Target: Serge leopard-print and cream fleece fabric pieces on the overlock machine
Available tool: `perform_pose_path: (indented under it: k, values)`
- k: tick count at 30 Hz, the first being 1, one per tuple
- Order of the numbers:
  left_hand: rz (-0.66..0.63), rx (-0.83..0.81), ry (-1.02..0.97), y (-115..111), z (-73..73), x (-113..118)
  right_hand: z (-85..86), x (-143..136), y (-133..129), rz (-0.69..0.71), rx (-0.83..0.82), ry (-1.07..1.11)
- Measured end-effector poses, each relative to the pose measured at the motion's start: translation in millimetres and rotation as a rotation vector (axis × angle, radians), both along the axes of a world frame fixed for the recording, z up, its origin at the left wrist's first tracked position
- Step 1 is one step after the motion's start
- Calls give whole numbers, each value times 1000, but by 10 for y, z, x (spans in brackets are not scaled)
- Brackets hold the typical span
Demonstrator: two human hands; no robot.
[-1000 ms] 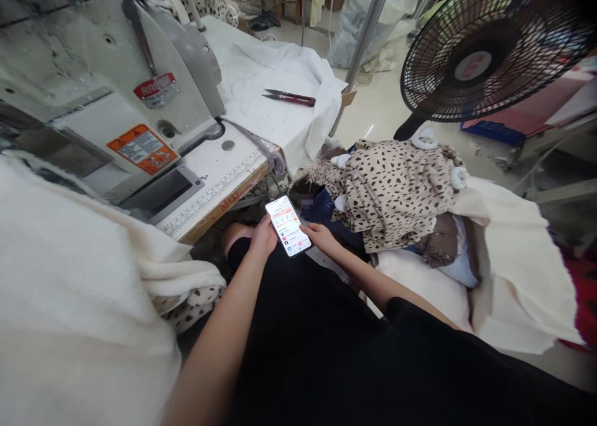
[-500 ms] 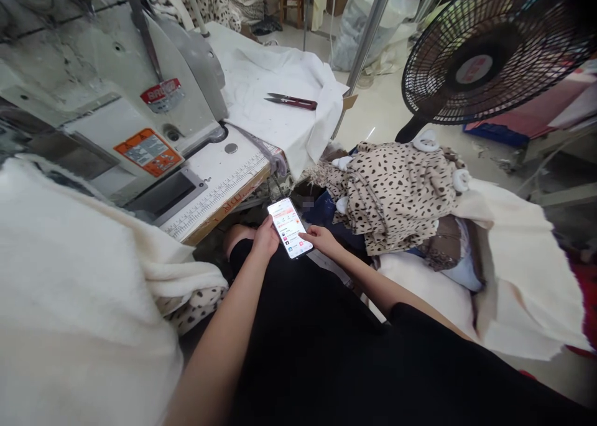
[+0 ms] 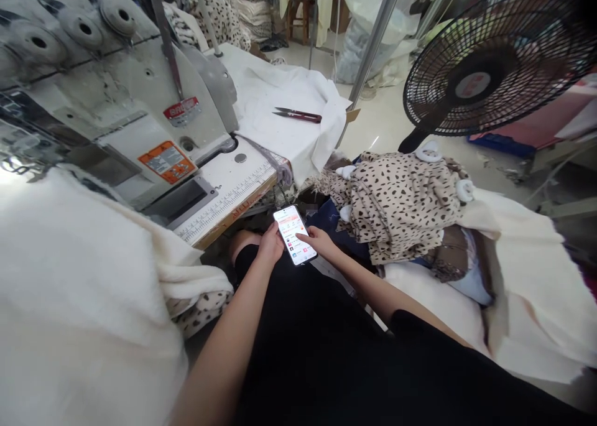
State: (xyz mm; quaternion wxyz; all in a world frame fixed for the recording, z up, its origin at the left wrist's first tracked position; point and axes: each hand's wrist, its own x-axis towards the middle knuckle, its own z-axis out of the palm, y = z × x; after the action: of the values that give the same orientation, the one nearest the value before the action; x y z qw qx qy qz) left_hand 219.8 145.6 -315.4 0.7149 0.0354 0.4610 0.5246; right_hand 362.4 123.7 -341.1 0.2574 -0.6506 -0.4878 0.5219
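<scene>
A smartphone (image 3: pixel 295 233) with a lit white screen tilts over my lap, near the middle of the head view. Its left edge rests in my left hand (image 3: pixel 270 245), whose fingers wrap round it. At the right edge, my right hand (image 3: pixel 321 242) has its thumb stretched over the lower screen; its other fingers are curled and partly hidden by the phone. The sewing machine (image 3: pixel 163 90) stands on a worktop (image 3: pixel 240 202) with a printed ruler, up and left of the phone. Dark red thread snips (image 3: pixel 298 115) lie on white cloth (image 3: pixel 275 87) beyond the hands.
Cream fleece (image 3: pixel 84 289) fills the left foreground. Spotted fabric (image 3: pixel 401 196) is heaped at my right, with cream cloth (image 3: pixel 536 277) beside it. A black fan (image 3: pixel 494 71) stands at the upper right, near a metal pole (image 3: pixel 375 37). Filled plastic bags (image 3: pixel 364 37) sit behind.
The view has shifted, so the surroundings and phone sit slightly lower and to the right, and more of the machine's top shows. My right thumb has moved up and left across the screen.
</scene>
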Motion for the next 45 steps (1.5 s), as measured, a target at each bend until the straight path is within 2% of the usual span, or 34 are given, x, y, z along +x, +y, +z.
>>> perform_pose_path:
  k: [10,23,36,45]
  values:
    - [19,-10,-5,-10,60,-6,137,-78,49,24,-19,-91]
    - [13,0,-13,-1,18,-2,145,-62,43,-2,-22,-32]
    - [5,-6,-7,-8,26,-12,47,-2,0,-32,-53,154]
    - [0,2,1,-19,14,-20,104,140,-289,-63,-147,382]
